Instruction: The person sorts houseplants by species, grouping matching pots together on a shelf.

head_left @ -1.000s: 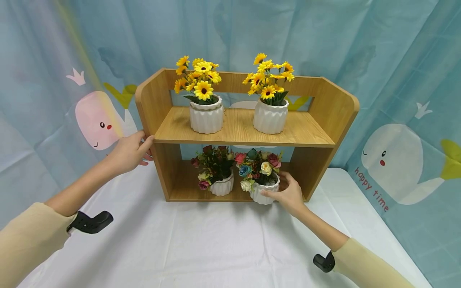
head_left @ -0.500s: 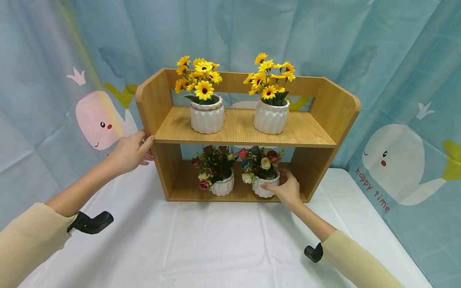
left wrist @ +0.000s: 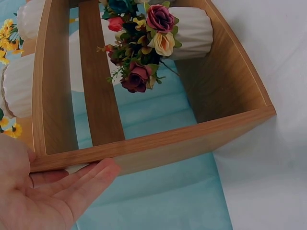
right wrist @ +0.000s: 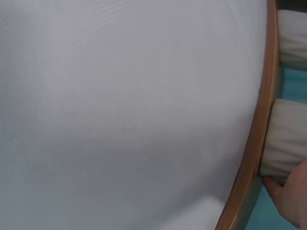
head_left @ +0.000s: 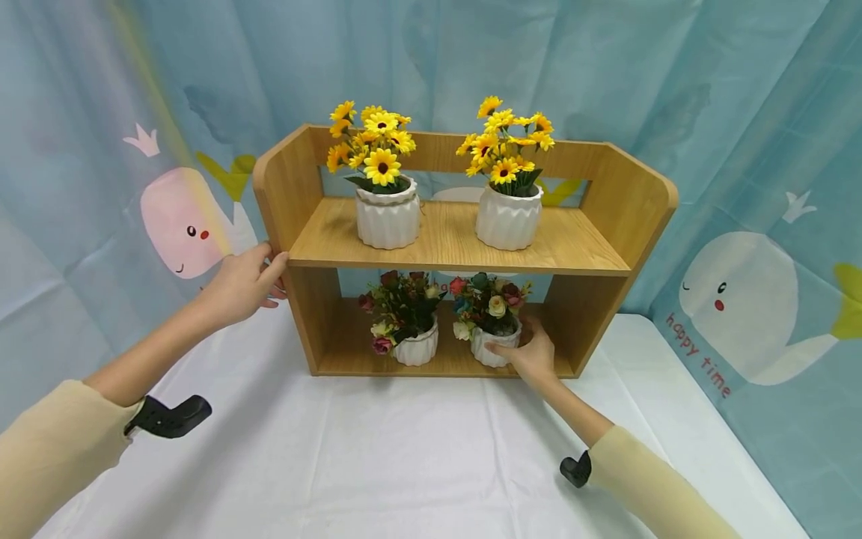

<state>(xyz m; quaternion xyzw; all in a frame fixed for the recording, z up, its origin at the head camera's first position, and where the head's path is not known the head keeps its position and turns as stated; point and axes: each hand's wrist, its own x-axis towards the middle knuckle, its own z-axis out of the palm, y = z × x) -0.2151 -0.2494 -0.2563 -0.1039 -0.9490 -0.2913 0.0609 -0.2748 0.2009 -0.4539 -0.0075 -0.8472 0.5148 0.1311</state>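
Note:
A two-tier wooden shelf (head_left: 451, 261) stands on the white-covered table. My left hand (head_left: 242, 288) holds its left side panel at the height of the upper board, with the fingers along the panel's outer face (left wrist: 168, 155). On the lower board, to the right, is a white ribbed flowerpot (head_left: 494, 349) of mixed roses. My right hand (head_left: 535, 355) grips that pot from its right side, thumb at the front. In the right wrist view only part of the right hand (right wrist: 292, 199) shows, right at the pot's base (right wrist: 286, 139).
Left of the held pot, another white pot (head_left: 416, 348) of roses stands on the lower board. Two white pots of yellow daisies, one left (head_left: 387, 221) and one right (head_left: 508, 221), occupy the upper board. A blue curtain (head_left: 431, 60) hangs behind.
My right hand has moved the rose pot back from the shelf's front edge, and it now sits upright on the lower board. My left hand stays on the side panel.

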